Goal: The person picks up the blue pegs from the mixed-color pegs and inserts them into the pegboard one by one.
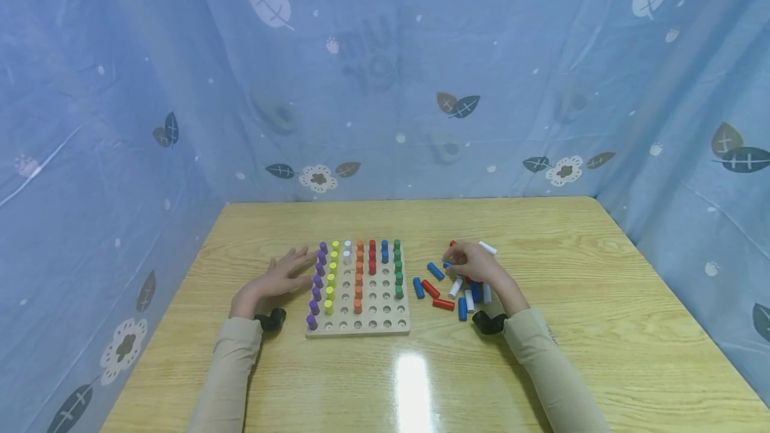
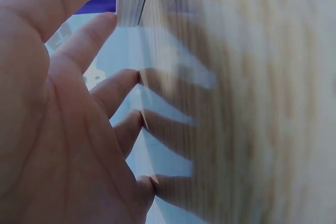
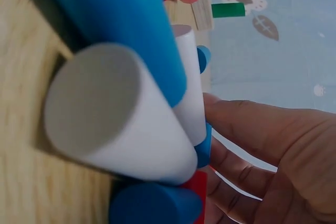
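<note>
A wooden peg board (image 1: pixel 361 334) lies on the table with upright pegs in colour columns: purple, yellow, white, orange, red, blue and green. My left hand (image 1: pixel 279 280) rests flat beside its left edge, fingers spread, the fingertips right at the purple pegs (image 1: pixel 317 280). The left wrist view has the palm (image 2: pixel 68 129) and fingertips on the tabletop. To the board's right, my right hand (image 1: pixel 478 264) reaches over a loose pile and pinches a blue peg (image 1: pixel 447 264) between thumb and fingers. In the right wrist view, a white peg (image 3: pixel 121 114) partly hides those fingertips.
Loose red, blue and white pegs lie around the right hand, among them a red peg (image 1: pixel 444 304), a blue peg (image 1: pixel 462 309) and a white peg (image 1: pixel 487 248). Several holes in the board's front and middle hold no pegs. A blue patterned curtain (image 1: pixel 397 85) surrounds the table (image 1: pixel 337 386).
</note>
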`<state>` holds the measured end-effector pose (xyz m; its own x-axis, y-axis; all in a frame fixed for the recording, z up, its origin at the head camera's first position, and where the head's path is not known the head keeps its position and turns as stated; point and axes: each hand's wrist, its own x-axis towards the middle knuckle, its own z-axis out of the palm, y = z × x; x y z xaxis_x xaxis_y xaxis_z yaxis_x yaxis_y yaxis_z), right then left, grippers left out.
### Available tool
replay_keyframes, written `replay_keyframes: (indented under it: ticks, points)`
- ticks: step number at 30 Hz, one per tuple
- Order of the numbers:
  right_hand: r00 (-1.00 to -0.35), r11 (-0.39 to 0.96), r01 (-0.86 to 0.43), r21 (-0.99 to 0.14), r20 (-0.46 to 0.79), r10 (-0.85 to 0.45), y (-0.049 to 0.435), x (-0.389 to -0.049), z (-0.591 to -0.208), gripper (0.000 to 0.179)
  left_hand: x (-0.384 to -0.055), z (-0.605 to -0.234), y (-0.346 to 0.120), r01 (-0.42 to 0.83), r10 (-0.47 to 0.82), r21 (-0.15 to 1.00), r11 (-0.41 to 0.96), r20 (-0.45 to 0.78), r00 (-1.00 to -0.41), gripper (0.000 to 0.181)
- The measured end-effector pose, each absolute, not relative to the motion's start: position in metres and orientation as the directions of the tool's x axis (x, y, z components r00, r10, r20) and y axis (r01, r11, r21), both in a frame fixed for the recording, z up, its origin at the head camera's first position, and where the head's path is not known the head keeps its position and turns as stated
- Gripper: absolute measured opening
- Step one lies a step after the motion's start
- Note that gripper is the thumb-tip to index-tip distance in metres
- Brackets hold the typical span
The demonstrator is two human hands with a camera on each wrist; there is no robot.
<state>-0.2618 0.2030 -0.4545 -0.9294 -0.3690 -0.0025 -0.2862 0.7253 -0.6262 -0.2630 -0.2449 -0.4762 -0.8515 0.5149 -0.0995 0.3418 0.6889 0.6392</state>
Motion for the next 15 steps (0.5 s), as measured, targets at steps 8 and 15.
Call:
replay_keyframes:
  ticks: [8,15]
  points:
    - [-0.925,0.713,-0.28,-0.643,-0.017,-0.378,0.2017,-0.2625,-0.4582,0.02,-0.2626,-0.476,-0.2451,0.335,0.507,0.638,0.694,-0.102,-0.856,0.064]
    - [-0.925,0.701,-0.271,-0.659,-0.024,-0.379,0.2014,-0.263,-0.4606,0.02,-0.2626,-0.4768,-0.2448,0.323,0.503,0.65,0.687,-0.105,-0.858,0.063]
